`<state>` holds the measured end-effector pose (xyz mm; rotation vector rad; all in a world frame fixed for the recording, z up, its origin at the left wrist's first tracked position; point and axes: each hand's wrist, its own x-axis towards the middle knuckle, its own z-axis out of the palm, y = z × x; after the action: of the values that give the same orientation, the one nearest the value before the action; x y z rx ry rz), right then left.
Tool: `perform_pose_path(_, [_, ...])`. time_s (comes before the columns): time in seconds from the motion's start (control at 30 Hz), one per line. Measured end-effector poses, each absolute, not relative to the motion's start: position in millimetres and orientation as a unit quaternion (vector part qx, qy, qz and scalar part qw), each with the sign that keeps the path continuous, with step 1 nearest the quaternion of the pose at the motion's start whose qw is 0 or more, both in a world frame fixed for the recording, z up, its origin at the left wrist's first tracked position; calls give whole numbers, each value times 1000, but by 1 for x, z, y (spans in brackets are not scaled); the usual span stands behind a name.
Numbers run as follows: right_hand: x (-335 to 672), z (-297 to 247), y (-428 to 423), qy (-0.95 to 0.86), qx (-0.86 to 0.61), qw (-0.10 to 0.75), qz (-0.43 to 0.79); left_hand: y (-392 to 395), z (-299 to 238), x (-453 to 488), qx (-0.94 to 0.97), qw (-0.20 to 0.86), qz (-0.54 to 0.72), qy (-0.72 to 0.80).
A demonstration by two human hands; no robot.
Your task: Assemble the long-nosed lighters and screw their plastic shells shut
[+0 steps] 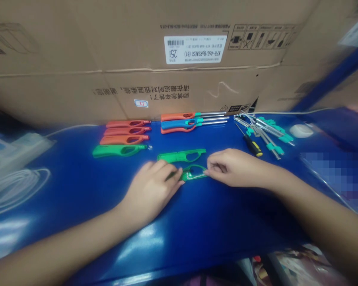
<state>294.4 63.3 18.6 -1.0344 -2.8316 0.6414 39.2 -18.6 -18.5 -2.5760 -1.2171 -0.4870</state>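
Note:
My left hand (pixel 152 188) grips a green lighter shell half (pixel 193 173) by its handle end, most of which the fingers hide. A thin pale wire (pixel 195 176) runs along the open inside of this shell. At its right end my right hand (pixel 235 167) pinches with thumb and forefinger, seemingly on the wire's end. Just behind lies a second green shell half (pixel 181 155), flat on the blue table (pixel 214 222) and apart from the fingers.
Orange lighter bodies (pixel 125 131) and a green one (pixel 119 150) lie at left. Lighters with metal tubes (pixel 193 122) rest at the back. Loose tubes (pixel 267 135), a screwdriver (pixel 252 145) and a white object (pixel 301 130) lie right. A cardboard box (pixel 131 51) stands behind.

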Motion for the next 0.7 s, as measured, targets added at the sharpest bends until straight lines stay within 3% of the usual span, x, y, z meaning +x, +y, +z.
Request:
perform_pose_path(0.13, [293,18,62,-930,-322,32,174,-17,-20,39,-892,112,-177,-401])
perform_pose_path(0.47, [285,7,56,-943,-260,92,186,-9,-30,37,-873,-43,-266,-408])
perform_pose_path(0.7, [281,-4,59,-945,-284,102,126,-6,-33,37,-878,-57,-282,-382])
